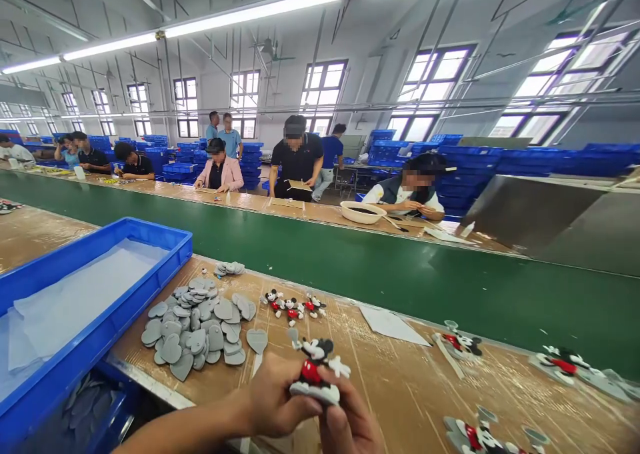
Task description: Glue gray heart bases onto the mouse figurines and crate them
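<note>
A rubber Mickey Mouse figure (314,374) with red shorts and a white base is held up at the bottom centre. My left hand (280,401) grips it from the left, and my right hand (347,424) holds it from below. On the cardboard-covered bench (400,401) beyond them lies a heap of grey heart-shaped pieces (193,327), with one loose heart piece (257,341) nearest my hands. Several small Mickey figures (293,307) lie just past the heap. Larger figures on grey backings (457,344) rest towards the right.
A blue crate (100,267) lined with white sheet stands at the left, with a second blue crate (113,407) of grey pieces below it. A green conveyor belt (400,281) runs behind the bench. Co-workers sit beyond it, among stacks of blue crates (470,164).
</note>
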The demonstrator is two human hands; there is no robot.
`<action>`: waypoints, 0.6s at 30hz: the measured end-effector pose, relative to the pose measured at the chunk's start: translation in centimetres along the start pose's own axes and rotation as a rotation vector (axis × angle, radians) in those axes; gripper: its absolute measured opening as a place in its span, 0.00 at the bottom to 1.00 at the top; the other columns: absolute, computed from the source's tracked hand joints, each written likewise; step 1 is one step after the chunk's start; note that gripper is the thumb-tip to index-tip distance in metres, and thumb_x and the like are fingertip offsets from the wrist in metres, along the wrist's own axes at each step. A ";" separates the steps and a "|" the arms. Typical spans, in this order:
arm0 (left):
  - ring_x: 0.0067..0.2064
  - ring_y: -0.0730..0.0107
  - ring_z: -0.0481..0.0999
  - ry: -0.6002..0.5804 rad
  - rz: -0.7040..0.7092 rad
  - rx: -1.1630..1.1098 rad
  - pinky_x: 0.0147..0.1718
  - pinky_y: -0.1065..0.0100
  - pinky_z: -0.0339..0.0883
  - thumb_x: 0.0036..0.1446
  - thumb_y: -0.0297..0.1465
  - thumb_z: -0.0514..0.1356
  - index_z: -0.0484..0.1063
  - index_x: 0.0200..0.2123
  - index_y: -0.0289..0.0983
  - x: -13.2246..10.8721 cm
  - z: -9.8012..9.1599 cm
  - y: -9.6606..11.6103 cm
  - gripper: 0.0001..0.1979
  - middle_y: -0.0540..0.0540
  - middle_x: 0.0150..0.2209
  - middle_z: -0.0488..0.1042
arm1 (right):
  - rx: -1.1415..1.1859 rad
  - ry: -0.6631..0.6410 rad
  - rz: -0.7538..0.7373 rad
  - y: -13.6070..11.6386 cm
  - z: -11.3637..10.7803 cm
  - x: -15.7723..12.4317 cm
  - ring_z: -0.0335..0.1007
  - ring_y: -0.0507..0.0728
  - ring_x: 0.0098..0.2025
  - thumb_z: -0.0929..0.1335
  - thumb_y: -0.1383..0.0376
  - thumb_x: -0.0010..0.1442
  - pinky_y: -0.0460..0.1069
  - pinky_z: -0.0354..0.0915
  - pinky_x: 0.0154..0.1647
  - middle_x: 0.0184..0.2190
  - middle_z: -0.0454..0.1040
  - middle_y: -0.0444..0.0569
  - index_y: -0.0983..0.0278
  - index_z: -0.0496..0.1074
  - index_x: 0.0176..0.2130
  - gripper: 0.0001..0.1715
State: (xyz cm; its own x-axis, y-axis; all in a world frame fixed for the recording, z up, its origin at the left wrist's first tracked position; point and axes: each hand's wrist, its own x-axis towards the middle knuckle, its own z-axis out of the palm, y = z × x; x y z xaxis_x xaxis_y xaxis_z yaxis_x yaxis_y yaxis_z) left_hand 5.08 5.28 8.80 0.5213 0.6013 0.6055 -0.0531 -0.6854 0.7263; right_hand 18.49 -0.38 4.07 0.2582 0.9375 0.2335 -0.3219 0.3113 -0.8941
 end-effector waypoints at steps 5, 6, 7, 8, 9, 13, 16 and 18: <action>0.25 0.75 0.57 0.104 -0.125 0.025 0.26 0.71 0.50 0.63 0.55 0.49 0.67 0.27 0.34 5.3 0.0 -4.2 0.30 0.51 0.22 0.61 | 0.008 0.084 0.105 -0.6 0.2 8.6 0.77 0.61 0.46 0.76 0.44 0.48 0.51 0.73 0.47 0.43 0.81 0.51 0.59 0.79 0.43 0.29; 0.25 0.75 0.57 0.123 -0.151 0.022 0.26 0.70 0.50 0.63 0.55 0.49 0.67 0.26 0.34 5.8 0.1 -5.2 0.30 0.51 0.22 0.61 | 0.038 0.084 0.138 -0.4 0.4 9.7 0.77 0.60 0.45 0.76 0.44 0.47 0.51 0.73 0.46 0.42 0.81 0.50 0.59 0.79 0.43 0.29; 0.25 0.75 0.57 0.149 -0.179 0.026 0.25 0.70 0.49 0.63 0.55 0.49 0.66 0.25 0.34 6.1 0.3 -6.3 0.30 0.51 0.22 0.61 | 0.071 0.081 0.172 0.0 0.5 10.6 0.77 0.60 0.43 0.77 0.44 0.46 0.52 0.74 0.44 0.40 0.81 0.50 0.59 0.79 0.42 0.30; 0.24 0.76 0.56 0.176 -0.212 0.035 0.25 0.70 0.48 0.63 0.55 0.48 0.65 0.24 0.35 6.3 0.5 -7.3 0.30 0.52 0.21 0.60 | 0.100 0.074 0.204 0.5 0.5 11.3 0.77 0.60 0.42 0.78 0.44 0.44 0.52 0.74 0.43 0.39 0.81 0.49 0.59 0.79 0.41 0.30; 0.24 0.76 0.55 0.197 -0.244 0.047 0.25 0.70 0.47 0.63 0.55 0.48 0.64 0.23 0.35 6.3 0.8 -8.2 0.30 0.52 0.20 0.59 | 0.127 0.069 0.235 1.1 0.4 11.9 0.77 0.60 0.41 0.78 0.44 0.43 0.52 0.75 0.42 0.38 0.81 0.48 0.59 0.79 0.40 0.30; 0.23 0.76 0.55 0.218 -0.355 0.104 0.24 0.70 0.47 0.62 0.54 0.51 0.66 0.23 0.34 5.3 1.6 -10.8 0.29 0.52 0.20 0.59 | 0.214 0.090 0.339 4.0 -0.8 12.6 0.77 0.58 0.40 0.80 0.46 0.40 0.50 0.76 0.40 0.36 0.81 0.46 0.58 0.79 0.40 0.31; 0.23 0.76 0.57 0.200 -0.411 0.136 0.24 0.70 0.47 0.61 0.52 0.53 0.69 0.24 0.34 4.4 2.1 -11.6 0.27 0.52 0.20 0.61 | 0.258 0.107 0.427 5.7 -2.2 12.2 0.77 0.58 0.41 0.80 0.47 0.41 0.50 0.76 0.41 0.39 0.81 0.45 0.57 0.78 0.41 0.30; 0.23 0.76 0.58 0.182 -0.427 0.125 0.24 0.70 0.47 0.62 0.51 0.53 0.70 0.25 0.34 3.9 2.3 -11.8 0.27 0.52 0.20 0.62 | 0.268 0.104 0.466 6.6 -2.9 12.0 0.78 0.59 0.41 0.80 0.47 0.41 0.52 0.76 0.43 0.39 0.82 0.46 0.57 0.78 0.42 0.31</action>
State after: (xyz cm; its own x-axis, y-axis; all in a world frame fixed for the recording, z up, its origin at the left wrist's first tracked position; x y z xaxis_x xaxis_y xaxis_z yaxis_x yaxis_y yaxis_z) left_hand 9.71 14.81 1.86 0.3163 0.8943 0.3164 0.2424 -0.3987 0.8845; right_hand 22.12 12.42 -0.11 0.1172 0.9695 -0.2152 -0.6408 -0.0917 -0.7622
